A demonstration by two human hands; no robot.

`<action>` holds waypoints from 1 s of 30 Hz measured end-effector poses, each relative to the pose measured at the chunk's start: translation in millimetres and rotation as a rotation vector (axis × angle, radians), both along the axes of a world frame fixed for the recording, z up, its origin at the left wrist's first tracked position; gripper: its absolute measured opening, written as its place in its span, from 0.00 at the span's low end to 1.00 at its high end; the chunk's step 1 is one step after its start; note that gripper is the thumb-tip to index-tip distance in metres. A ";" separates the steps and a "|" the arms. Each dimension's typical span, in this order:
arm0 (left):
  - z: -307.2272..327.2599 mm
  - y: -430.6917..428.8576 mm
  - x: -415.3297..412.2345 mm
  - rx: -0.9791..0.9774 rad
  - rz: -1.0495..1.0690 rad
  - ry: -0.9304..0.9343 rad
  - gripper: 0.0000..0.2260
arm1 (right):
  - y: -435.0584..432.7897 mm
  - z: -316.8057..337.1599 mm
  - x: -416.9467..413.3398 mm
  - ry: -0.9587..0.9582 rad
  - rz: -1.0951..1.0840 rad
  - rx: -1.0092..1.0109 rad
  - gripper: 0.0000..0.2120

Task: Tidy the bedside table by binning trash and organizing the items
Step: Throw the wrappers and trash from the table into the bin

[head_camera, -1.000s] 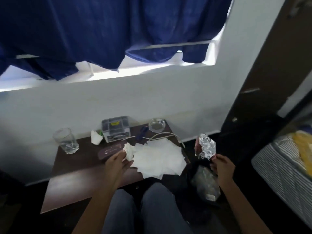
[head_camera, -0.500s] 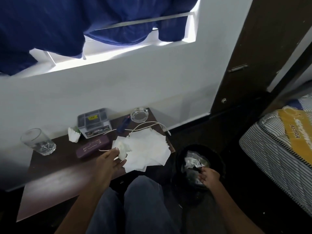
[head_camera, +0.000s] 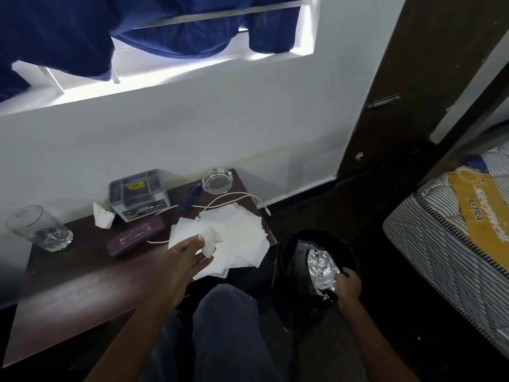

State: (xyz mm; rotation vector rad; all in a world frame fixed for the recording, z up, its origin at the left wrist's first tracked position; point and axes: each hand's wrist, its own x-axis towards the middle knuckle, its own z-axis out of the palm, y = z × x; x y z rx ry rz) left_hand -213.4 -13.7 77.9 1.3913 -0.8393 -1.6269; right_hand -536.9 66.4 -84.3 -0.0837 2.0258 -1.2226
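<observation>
Foil (head_camera: 322,267), all crumpled and shiny, is held by the right hand (head_camera: 347,282) inside the mouth of the black bin (head_camera: 286,244). The fingers are curled around the lower end of the foil. The foil stands long-way up, with its top pointing away from the person. The bin sits on the floor, just beside the right edge of the bedside table (head_camera: 82,282). Only the foil and some dark bag lining can be seen in the bin. The foil has likely only to be let go for it to drop in.

A white tissue ball (head_camera: 210,241) is pinched between the thumb and fingers of the left hand (head_camera: 190,255). It is held over a messy pile of white paper sheets (head_camera: 242,241) at the right end of the table. The bin lies to the right of this hand and lower down, so the ball must be carried right and down. The left hand is the nearer one to the table trash.

A glass ashtray (head_camera: 217,181) looks empty. A little water seems to be in the drinking glass (head_camera: 35,228). What is inside the grey box (head_camera: 137,194) cannot be told. Another tissue wad (head_camera: 102,216) is seen beside the box.
</observation>
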 end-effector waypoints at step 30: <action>-0.6 -22.6 -4.8 0.044 -0.300 -0.229 0.09 | -24.8 30.6 -12.4 0.397 0.448 0.123 0.12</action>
